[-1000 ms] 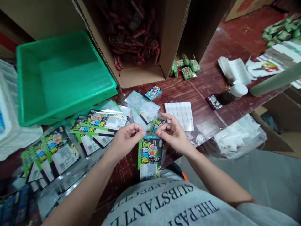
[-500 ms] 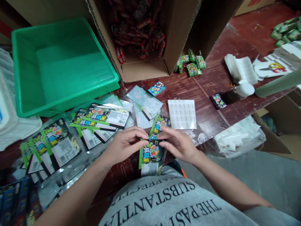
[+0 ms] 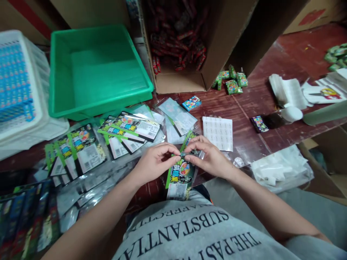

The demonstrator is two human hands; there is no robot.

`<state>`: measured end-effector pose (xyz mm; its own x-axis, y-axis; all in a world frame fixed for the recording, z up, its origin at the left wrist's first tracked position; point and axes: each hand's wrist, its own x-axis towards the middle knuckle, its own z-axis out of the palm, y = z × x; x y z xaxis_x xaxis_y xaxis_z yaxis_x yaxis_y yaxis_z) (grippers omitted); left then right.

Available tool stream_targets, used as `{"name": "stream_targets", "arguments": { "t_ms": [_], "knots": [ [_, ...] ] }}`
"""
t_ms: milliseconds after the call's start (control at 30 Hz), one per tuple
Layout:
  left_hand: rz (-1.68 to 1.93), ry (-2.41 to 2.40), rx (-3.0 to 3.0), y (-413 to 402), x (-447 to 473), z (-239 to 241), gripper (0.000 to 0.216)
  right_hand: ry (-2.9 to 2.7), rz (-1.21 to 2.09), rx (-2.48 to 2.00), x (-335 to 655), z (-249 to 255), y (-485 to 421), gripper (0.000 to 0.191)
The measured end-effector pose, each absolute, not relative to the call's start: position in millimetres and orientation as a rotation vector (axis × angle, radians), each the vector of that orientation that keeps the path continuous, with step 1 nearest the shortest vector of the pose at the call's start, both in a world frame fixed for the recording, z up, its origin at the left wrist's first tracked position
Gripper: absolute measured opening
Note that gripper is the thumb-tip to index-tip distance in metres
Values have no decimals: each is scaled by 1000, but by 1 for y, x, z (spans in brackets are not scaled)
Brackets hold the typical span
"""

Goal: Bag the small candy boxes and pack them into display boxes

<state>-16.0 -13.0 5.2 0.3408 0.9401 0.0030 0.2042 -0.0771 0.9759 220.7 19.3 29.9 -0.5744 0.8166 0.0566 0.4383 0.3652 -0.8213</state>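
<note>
we pinch the top edge of a green candy packet [image 3: 181, 174] between thumb and fingertips of both hands: left hand [image 3: 155, 161] closed on its left corner, right hand [image 3: 208, 159] closed on its right corner, the fingertips of the two hands almost meeting at the middle. the packet hangs over the near edge of the table [image 3: 255, 104], its lower end against our grey shirt [image 3: 195, 231]. just beyond the fingers lies a second packet of the same kind [image 3: 189, 139], partly hidden by the right hand. far right of the hands, a white label sheet [image 3: 218, 133] lies flat, with bare table around it. to the left, overlapping rows of finished packets [image 3: 81, 148] crowd the near-left table up to the hands. farther left and far, a green tray [image 3: 97, 68] stands beside a white basket [image 3: 18, 90]; an open carton [image 3: 187, 47] of red wrappers stands at the far middle. small green sweets [image 3: 230, 79] lie right of the carton. a clear bag of white pieces [image 3: 282, 169] sits at the near-right edge.
</note>
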Motion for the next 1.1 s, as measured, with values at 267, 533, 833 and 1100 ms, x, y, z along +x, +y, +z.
{"name": "stream_targets", "arguments": {
  "t_ms": [267,533,833,1100],
  "knots": [
    [989,1183,1411,-58,-39,3,18,-2486,1029,-936,196,20,11,15],
    [831,2435,1534,-174,-92,50,91,-2072,1614,-700,15,3,23,24],
    [128,3016,1181,-244,-263,37,93,-2652,907,-778,-96,19,19,83],
    [769,2821,1588,-170,-227,32,54,-2738,512,-1637,-7,-7,127,92]
  ]
}}
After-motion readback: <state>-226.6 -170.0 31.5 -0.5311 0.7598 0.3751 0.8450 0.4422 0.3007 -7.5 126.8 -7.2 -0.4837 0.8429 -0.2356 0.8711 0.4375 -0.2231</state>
